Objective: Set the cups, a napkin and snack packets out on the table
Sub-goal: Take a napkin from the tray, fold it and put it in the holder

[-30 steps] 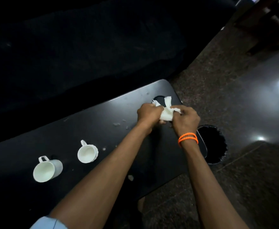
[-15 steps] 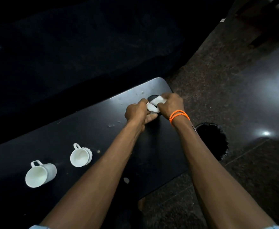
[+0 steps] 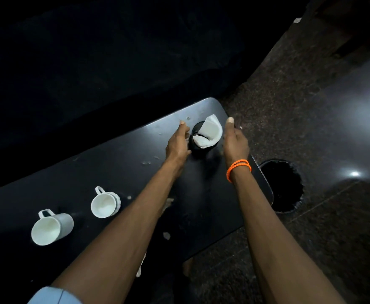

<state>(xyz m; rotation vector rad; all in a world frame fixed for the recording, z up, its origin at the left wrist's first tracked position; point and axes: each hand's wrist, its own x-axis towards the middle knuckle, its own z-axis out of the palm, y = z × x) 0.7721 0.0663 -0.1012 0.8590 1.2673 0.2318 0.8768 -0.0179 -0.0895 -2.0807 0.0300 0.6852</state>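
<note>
A white napkin (image 3: 210, 131) stands folded inside a black cup (image 3: 198, 148) near the far right corner of the black table (image 3: 118, 163). My left hand (image 3: 178, 144) is just left of the black cup, fingers relaxed, holding nothing. My right hand (image 3: 234, 141), with orange bands at the wrist, is just right of the cup with straight fingers, apart from it. Two white cups lie on their sides at the left: a plain one (image 3: 51, 227) and a ribbed one (image 3: 105, 202). No snack packets are in view.
A round black bin (image 3: 282, 185) stands on the speckled floor beside the table's right edge. Small white scraps (image 3: 166, 235) dot the tabletop. A dark sofa-like mass (image 3: 113, 62) runs behind the table. Bright light reflections show on the floor at right.
Both hands were pressing the napkin into the black cup. They have now let go and parted to either side, leaving the napkin standing in the cup.
</note>
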